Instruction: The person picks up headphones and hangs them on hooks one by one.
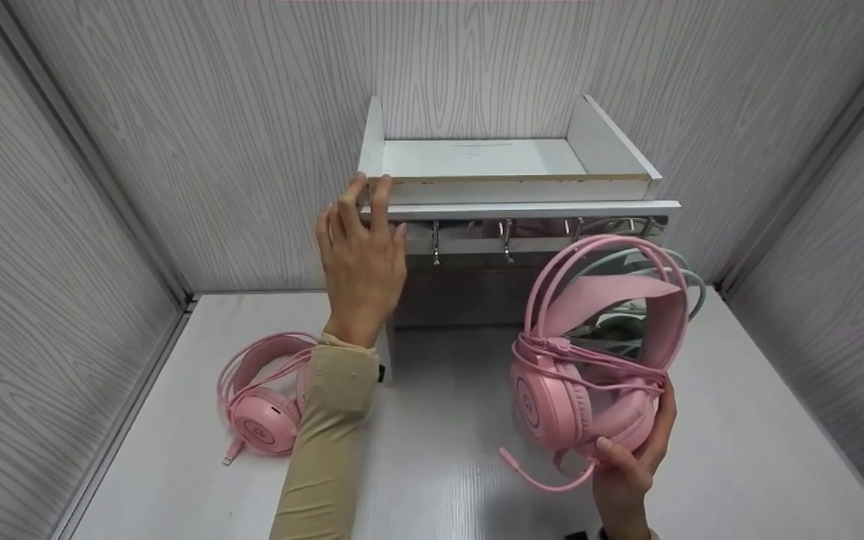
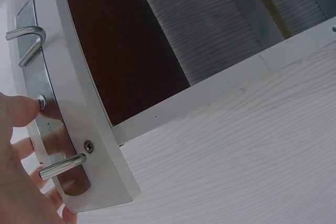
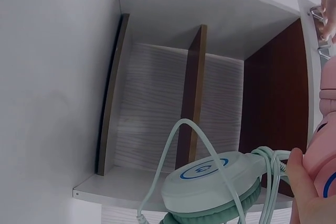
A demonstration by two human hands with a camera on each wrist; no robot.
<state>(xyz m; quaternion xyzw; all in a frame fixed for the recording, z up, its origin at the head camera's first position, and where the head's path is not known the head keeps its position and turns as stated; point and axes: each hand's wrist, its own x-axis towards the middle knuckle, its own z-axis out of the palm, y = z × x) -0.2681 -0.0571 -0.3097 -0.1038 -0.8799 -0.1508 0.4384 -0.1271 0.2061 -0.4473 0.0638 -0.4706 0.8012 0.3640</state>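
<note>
A pink headset (image 1: 548, 405), its cable wound around both ear cups, is held up by my right hand (image 1: 631, 480). The thumb lies at the bottom of an ear cup and the fingers go behind it; the mic boom hangs below. My left hand (image 1: 361, 274) grips the left front corner of a white shelf unit (image 1: 514, 193). In the left wrist view, the thumb presses the metal hook rail (image 2: 50, 129). Behind the raised headset is a mint-green headset (image 3: 210, 182), partly hidden in the head view; its support is hidden.
Another pink headset (image 1: 263, 420) lies on the white tabletop (image 1: 432, 465) at left, partly covered by my sleeve. Several metal hooks (image 1: 507, 240) stick out under the shelf. Grey wood-patterned panels (image 1: 252, 112) enclose the back and sides.
</note>
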